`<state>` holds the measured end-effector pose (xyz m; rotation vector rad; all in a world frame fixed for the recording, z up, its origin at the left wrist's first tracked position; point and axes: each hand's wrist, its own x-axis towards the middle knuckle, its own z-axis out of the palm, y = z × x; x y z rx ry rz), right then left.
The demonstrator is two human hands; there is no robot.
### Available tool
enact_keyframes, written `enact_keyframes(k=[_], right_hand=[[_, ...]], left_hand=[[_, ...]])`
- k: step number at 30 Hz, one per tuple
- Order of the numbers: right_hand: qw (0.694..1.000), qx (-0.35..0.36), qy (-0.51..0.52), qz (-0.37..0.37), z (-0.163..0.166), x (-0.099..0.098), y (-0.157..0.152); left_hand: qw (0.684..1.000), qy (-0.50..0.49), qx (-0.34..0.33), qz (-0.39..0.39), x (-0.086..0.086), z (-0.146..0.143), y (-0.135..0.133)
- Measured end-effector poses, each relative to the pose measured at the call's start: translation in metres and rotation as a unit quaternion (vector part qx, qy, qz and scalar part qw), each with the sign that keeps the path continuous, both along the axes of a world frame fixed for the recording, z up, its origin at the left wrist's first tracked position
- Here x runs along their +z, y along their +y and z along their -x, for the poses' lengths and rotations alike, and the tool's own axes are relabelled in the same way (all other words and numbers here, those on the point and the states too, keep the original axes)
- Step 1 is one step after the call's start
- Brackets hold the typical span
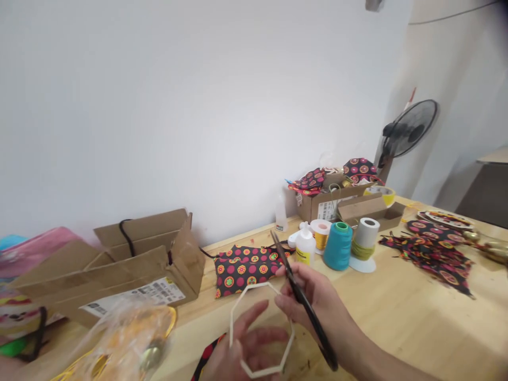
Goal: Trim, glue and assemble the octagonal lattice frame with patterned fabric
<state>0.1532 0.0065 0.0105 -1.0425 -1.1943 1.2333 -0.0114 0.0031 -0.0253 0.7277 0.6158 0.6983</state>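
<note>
My left hand [248, 344] holds a thin white eight-sided frame [251, 287] by its lower left side, with some fingers showing through its opening. In my right hand [317, 301] is a pair of dark scissors [298, 295], the blades pointing up and away from me. The right fingertips are close to the frame's upper right edge; whether they touch it, I cannot tell. Behind the frame lies a dark patterned fabric piece [246, 267] with red and yellow flower motifs. A strip of similar fabric [207, 355] shows beside my left hand.
An open cardboard box [123, 275] stands left, behind a plastic bag [130, 328]. A white glue bottle [305, 244], blue thread cone [337, 246] and green thread spool [362, 248] stand beyond my right hand. Fabric pieces [436, 256] lie right; a fan [415, 129] stands behind.
</note>
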Motion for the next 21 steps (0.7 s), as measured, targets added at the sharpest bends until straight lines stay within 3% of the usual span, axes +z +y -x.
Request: enact_keyframes(k=[2, 4, 9, 12, 15, 21], right_hand=[[0.999, 0.005, 0.04, 0.004, 0.005, -0.001, 0.006], [0.999, 0.012, 0.043, -0.015, 0.011, -0.005, 0.01], [0.998, 0.016, 0.001, -0.06, 0.015, -0.013, 0.012], [0.997, 0.053, -0.027, -0.05, 0.01, -0.015, 0.014], [0.997, 0.066, -0.009, -0.027, 0.007, -0.017, 0.015], [0.999, 0.02, 0.032, -0.033, 0.006, -0.019, 0.016]], left_hand=[[0.992, -0.011, 0.083, -0.095, 0.0, -0.005, 0.0], [0.986, -0.035, 0.114, -0.118, -0.001, -0.012, -0.005], [0.99, -0.111, 0.088, -0.001, 0.009, -0.011, -0.012], [0.992, -0.116, 0.035, 0.025, 0.017, 0.002, -0.009], [0.994, -0.089, 0.02, 0.062, 0.02, 0.008, -0.006], [0.983, 0.116, 0.139, 0.022, 0.021, -0.013, -0.011]])
